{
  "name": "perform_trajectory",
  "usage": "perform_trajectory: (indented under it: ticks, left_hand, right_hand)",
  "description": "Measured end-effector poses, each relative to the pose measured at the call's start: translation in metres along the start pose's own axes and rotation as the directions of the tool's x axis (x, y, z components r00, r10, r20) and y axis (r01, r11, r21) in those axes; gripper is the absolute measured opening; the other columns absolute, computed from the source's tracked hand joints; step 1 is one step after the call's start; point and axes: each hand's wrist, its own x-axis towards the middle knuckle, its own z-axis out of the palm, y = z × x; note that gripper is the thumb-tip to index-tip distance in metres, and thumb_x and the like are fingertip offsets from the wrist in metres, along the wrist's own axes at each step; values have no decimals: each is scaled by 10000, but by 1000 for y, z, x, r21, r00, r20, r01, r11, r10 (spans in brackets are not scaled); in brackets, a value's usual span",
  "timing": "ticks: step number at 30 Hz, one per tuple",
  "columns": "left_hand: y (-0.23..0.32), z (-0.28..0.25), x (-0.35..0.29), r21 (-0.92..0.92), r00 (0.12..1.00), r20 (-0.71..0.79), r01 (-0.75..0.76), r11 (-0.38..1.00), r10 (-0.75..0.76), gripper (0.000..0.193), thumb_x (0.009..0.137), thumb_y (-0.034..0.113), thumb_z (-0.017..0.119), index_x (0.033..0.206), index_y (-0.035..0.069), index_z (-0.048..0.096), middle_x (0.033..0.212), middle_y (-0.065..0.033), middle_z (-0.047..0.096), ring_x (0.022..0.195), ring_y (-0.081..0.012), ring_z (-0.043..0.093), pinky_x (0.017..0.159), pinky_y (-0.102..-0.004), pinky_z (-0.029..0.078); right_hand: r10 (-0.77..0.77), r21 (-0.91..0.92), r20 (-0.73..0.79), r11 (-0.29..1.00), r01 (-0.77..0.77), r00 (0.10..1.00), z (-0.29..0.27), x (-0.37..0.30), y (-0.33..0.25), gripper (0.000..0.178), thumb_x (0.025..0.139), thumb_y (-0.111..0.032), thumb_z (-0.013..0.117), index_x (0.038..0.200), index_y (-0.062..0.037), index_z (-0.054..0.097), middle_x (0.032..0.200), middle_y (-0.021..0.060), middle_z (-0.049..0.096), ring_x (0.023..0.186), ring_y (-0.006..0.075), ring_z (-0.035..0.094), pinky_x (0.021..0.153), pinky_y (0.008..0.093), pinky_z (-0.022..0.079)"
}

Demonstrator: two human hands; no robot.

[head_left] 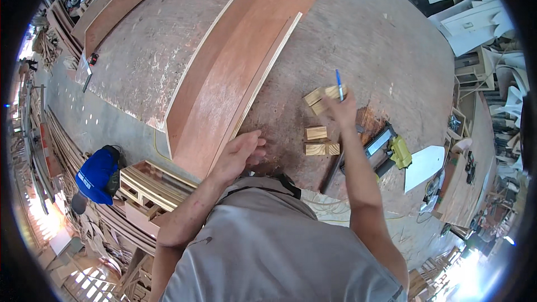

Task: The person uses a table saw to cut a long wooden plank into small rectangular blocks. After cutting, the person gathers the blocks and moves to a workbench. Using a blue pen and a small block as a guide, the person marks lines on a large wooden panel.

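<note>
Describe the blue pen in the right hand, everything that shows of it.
The blue pen is thin and straight, probably plastic, with a paler tip at its upper end. It stands nearly upright, leaning slightly left, above the small wooden blocks. Only its upper part shows; the lower part is hidden in the fingers of the right hand, which grips it. Nothing else touches it.

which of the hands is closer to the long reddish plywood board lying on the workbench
Left. The left hand rests palm down right beside the lower edge of the long reddish plywood board. The right hand, holding a blue pen, is farther off, over the small wooden blocks.
</note>
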Motion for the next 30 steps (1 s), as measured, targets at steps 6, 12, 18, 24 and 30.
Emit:
perform_trajectory:
  ticks: [6,12,18,24,30]
  left_hand:
    - [-13,-12,-26,-46,997,-73,-44,998,41,467,1009,347,506,1362,41,492,1184,-85,625,994,-170,632,801,-297,512]
    - [-21,-25,-49,-56,966,-218,-154,987,138,440,1007,327,513,1335,34,517,1178,-95,638,996,-167,638,787,-281,513]
    - [-35,-33,-66,-94,945,-289,-186,978,152,426,1009,316,510,1325,31,523,1179,-102,634,999,-165,634,791,-276,511]
    - [-24,-23,-66,-90,966,-191,-194,977,174,402,1002,271,537,1328,36,523,1165,-68,636,1011,-131,611,809,-261,490]
    - [-19,-21,-66,-55,977,-103,-194,979,187,395,1001,275,536,1322,45,530,1188,-80,624,1027,-154,610,834,-299,491]
  right_hand:
    - [18,60,190,998,-30,982,7,62,56,542,652,-204,893,1047,3,584,914,112,701,817,193,668,764,340,537]
    - [135,157,165,974,-161,977,-23,29,38,469,698,-271,867,998,9,639,908,86,698,766,165,656,746,334,531]
    - [-92,-156,313,977,147,945,-66,-100,71,485,727,-352,823,1034,-6,676,832,136,696,756,178,656,698,334,519]
    - [347,-232,263,929,-290,900,-73,-125,98,516,703,-308,844,1081,-5,667,891,124,690,724,187,620,698,313,512]
    - [29,-126,354,992,17,935,-59,-105,119,707,688,-231,867,1268,24,553,1114,146,669,929,182,631,822,303,512]
